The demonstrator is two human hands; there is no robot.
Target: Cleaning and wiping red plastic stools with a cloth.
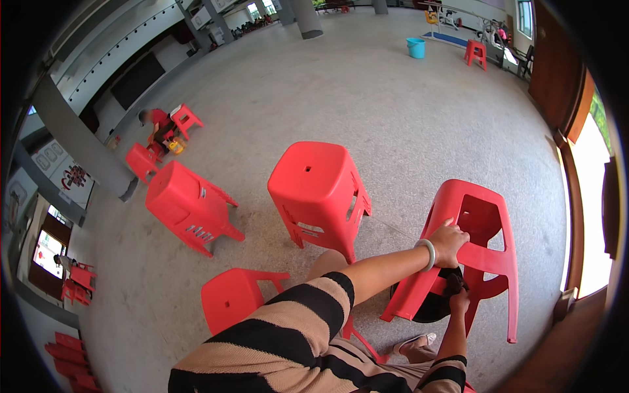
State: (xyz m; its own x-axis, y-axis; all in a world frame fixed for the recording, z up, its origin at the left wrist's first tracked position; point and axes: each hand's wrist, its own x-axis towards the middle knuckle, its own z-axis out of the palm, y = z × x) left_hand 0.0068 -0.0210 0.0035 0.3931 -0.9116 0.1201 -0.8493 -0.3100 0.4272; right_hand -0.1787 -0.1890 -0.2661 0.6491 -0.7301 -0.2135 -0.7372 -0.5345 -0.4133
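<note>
A red plastic stool (484,258) is tilted on its side or leaning, its legs pointing towards me. My left hand (449,244), with a pale bangle at the wrist, grips its side frame. Lower down, between the stool's legs, my right hand (460,300) holds a dark, bunched cloth (455,284) against or near the plastic. Partly hidden behind the legs lies a round black basin or tray (432,307). An upright red stool (312,172) stands ahead of me, and a lower red stool (228,299) is beside my left arm.
Another red stool (184,196) stands to the left. Beyond it, a person in red (159,120) crouches among stools near yellow bottles (176,146). A blue bucket (415,48) and a red stool (475,53) are far ahead. An open wooden doorway (572,216) lies at the right.
</note>
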